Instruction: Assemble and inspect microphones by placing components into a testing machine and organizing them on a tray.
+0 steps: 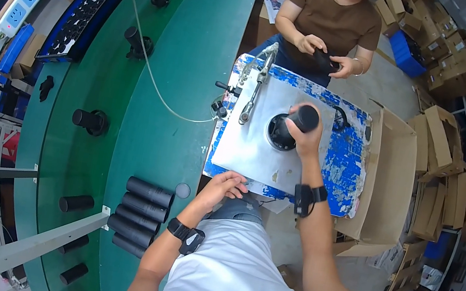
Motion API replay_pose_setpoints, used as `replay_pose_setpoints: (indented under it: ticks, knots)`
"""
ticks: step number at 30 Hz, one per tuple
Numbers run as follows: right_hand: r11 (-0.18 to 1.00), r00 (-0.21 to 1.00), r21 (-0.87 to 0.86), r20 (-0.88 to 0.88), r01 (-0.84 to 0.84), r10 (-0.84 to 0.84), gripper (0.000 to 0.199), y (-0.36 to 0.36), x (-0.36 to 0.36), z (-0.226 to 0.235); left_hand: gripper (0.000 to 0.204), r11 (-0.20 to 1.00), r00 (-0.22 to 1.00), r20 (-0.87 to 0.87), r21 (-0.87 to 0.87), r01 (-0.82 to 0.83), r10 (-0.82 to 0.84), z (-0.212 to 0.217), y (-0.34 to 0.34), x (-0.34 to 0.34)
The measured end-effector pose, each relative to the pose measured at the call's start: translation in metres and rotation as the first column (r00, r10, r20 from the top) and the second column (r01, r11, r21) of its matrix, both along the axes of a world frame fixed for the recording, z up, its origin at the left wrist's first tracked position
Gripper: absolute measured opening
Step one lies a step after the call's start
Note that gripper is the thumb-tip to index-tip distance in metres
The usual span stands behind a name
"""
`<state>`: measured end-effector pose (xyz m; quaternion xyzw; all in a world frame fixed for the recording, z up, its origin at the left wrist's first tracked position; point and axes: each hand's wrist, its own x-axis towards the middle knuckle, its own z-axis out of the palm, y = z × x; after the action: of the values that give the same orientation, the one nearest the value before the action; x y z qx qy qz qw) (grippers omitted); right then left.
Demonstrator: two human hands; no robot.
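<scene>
My right hand (308, 139) is wrapped round a black cylinder (305, 118), which leans over a round black base (279, 133) on the metal plate (241, 153) of a small worktable. How the cylinder and base join is hidden by my fingers. My left hand (226, 187) holds nothing; its fingers are loosely stretched and apart at the table's near edge. Left of the base, a silver metal rod-like tool (257, 88) stands on the plate, with a pale hose (158, 96) nearby.
Several black tubes (139, 210) lie on the green bench (173, 98) to my left. More black cylinders with bases (89, 120) stand along the green belt (70, 161). An open carton (391, 178) adjoins the table's right side. Across it, a person's hands handle a black part (325, 61).
</scene>
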<state>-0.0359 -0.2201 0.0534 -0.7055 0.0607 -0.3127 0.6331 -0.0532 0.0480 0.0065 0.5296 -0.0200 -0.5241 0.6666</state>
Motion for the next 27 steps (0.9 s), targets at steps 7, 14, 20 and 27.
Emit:
replay_pose_setpoints:
  ticks: [7,14,20,27]
  knots:
    - [0.892,0.888,-0.057,-0.084,0.449,-0.452,0.049,0.034,0.009,-0.039,0.024,1.0,1.0,0.027,0.017,0.006,-0.006,0.002,-0.006,-0.002]
    - [0.966,0.951,-0.041,-0.193,-0.254,0.242,0.038,-0.019,0.009,0.013,0.021,0.999,0.995,0.096,0.006,-0.039,0.038,0.02,0.009,0.01]
    - [0.935,0.966,-0.244,0.073,0.259,-0.248,0.041,0.023,0.003,-0.021,0.019,0.966,0.946,0.201,-0.085,-0.242,0.255,0.053,0.006,0.042]
    - [0.918,0.918,0.052,-0.032,-0.393,0.394,0.044,-0.029,0.009,-0.02,0.019,0.938,0.86,0.378,-0.077,-0.339,0.342,0.058,-0.015,0.115]
